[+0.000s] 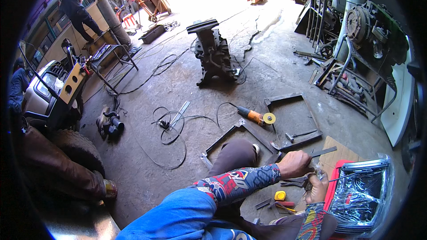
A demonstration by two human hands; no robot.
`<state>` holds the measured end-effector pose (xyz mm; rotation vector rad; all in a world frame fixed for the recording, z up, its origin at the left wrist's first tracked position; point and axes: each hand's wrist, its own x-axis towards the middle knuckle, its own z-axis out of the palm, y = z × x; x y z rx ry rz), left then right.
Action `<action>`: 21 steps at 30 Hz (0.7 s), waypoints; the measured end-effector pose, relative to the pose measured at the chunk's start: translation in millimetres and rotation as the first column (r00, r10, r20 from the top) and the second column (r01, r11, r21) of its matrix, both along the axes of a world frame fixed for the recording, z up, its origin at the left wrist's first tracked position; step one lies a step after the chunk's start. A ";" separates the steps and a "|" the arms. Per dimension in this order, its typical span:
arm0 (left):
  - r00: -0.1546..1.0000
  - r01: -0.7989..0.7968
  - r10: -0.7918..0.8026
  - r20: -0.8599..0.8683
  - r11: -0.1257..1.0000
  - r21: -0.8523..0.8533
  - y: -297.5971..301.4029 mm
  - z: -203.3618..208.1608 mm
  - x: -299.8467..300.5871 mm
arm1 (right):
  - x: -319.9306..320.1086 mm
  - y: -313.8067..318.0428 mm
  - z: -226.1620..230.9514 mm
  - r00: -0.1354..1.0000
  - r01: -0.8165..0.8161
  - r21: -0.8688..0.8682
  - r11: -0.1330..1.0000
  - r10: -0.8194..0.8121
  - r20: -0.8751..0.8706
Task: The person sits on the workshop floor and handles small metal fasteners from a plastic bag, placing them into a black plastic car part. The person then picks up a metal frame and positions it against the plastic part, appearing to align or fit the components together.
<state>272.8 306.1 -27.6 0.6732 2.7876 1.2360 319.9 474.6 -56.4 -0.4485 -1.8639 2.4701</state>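
Blue cloth sleeve [178,211] lies nearest; beyond it, a thin dark rod [343,177] projects from the closed right hand [316,188] over a red, clear-plastic-wrapped package [356,198], while the left hand [294,164] is curled tight, contents unclear. Outward, two angular dark-metal frames [307,139] appear at least partly formed, an orange-and-black angle grinder [253,115] beside them; the handwork seems unfinished, its remainder indeterminate

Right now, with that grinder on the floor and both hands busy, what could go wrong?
The bare left fingers and right fingers are close together, so a slip might nip or scrape them. The grinder lies on the floor with its yellow disc showing; if accidentally switched on, it might jump or cut. The thin rod by the right fingers points toward the plastic-wrapped package; a jerk could tear the wrap.
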 end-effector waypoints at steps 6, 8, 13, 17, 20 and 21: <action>0.999 -0.030 0.033 -0.040 0.997 0.073 5.2 -0.6 -8.6 | -3.7 3.2 14.9 0.987 -0.162 -0.093 0.982 0.161 -0.014; 0.997 -0.043 0.049 -0.057 0.993 0.110 8.0 1.3 -12.1 | -3.7 6.6 23.5 0.979 -0.203 -0.095 0.975 0.204 0.008; 0.996 0.076 -0.073 -0.045 0.994 0.074 3.7 9.6 -17.7 | 7.6 12.5 25.4 0.981 -0.179 -0.188 0.966 0.191 0.047; 0.985 0.171 -0.173 -0.010 0.967 0.191 -3.6 15.6 -6.5 | 15.7 21.9 15.6 0.986 -0.071 -0.178 0.982 0.096 0.138; 0.945 0.148 -0.036 -0.325 0.932 0.329 -4.8 18.7 7.3 | 14.8 28.1 10.5 0.991 0.065 -0.139 0.988 -0.048 0.124; 0.962 0.075 0.012 -0.274 0.950 0.305 -4.3 19.3 11.1 | 15.0 30.3 9.6 0.991 0.082 -0.123 0.989 -0.068 0.114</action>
